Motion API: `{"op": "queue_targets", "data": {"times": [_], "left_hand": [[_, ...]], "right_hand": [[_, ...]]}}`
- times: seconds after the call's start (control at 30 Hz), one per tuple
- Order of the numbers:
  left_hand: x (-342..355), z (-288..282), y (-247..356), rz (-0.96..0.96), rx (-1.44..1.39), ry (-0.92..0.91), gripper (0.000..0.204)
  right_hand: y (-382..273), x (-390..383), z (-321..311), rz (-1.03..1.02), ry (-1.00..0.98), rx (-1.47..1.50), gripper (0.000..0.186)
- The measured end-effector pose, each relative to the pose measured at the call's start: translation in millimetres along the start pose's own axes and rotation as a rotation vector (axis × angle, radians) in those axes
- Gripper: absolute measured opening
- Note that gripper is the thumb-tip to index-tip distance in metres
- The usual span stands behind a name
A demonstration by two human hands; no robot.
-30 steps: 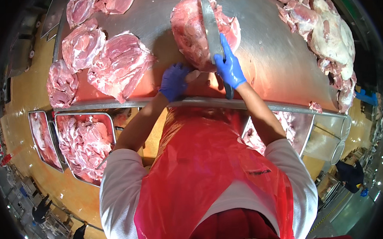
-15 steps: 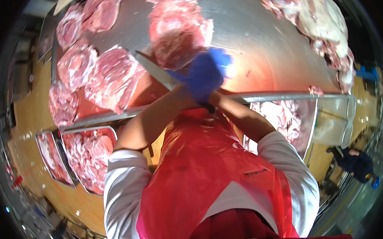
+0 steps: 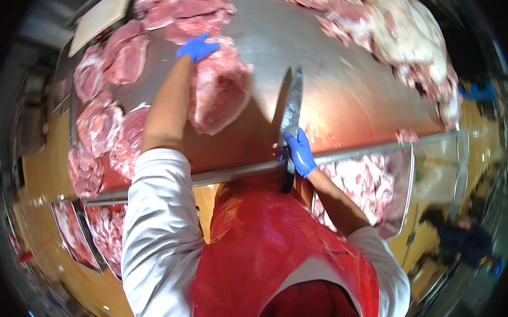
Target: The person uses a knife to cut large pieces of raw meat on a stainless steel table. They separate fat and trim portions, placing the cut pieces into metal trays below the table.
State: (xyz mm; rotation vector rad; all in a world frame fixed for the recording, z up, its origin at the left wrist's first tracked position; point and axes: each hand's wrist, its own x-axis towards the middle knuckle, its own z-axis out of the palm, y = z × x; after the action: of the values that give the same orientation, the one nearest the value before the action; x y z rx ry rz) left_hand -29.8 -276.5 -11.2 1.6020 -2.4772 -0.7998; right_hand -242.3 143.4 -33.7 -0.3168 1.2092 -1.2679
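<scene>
My left hand (image 3: pixel 197 48), in a blue glove, lies on the far left end of a pink slab of raw meat (image 3: pixel 221 97), its fingers stretched out over the surface. The slab rests flat on the steel table, its rounded end toward me. In my right hand (image 3: pixel 301 152), also gloved in blue, is a large knife (image 3: pixel 292 107). My fingers are wrapped round its black handle by the near table edge. The wide blade points away from me over the table, to the right of the slab and apart from it.
More cuts of meat (image 3: pixel 100 123) line the table's left side and far end. A big pile of pale, fatty meat (image 3: pixel 411 30) covers the right. Below the near edge (image 3: pixel 357 152) stand trays of trimmings (image 3: pixel 358 181). A person (image 3: pixel 465 240) is at the far right.
My hands, crossed and overlapping before, have come apart. The left has reached forward onto the slab; the right has drawn to the right, and the blade has swung from far left to pointing away. The view has shifted.
</scene>
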Motion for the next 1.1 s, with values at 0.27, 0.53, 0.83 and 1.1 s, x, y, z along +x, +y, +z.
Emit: {"op": "queue_targets", "data": {"times": [0.27,0.53,0.83,1.1], "left_hand": [[-70.9,84.3,-74.7,0.19,-0.483,0.31,0.061],[-169.9,-7.2,-131.2,0.191,-0.3,0.784,0.065],[-301.6,-128.0,-266.1,-0.312,0.012,0.808,0.062],[-243.3,-113.5,-350.9,-0.649,-0.009,0.491,0.07]], "right_hand": [[21.4,137.1,104.1,-0.727,0.216,-0.572,0.03],[-32.0,218.9,231.4,-0.623,0.121,-0.746,0.031],[4.1,132.6,229.1,-0.46,-0.121,-0.646,0.02],[29.5,126.8,304.4,-0.087,-0.392,-0.533,0.03]]}}
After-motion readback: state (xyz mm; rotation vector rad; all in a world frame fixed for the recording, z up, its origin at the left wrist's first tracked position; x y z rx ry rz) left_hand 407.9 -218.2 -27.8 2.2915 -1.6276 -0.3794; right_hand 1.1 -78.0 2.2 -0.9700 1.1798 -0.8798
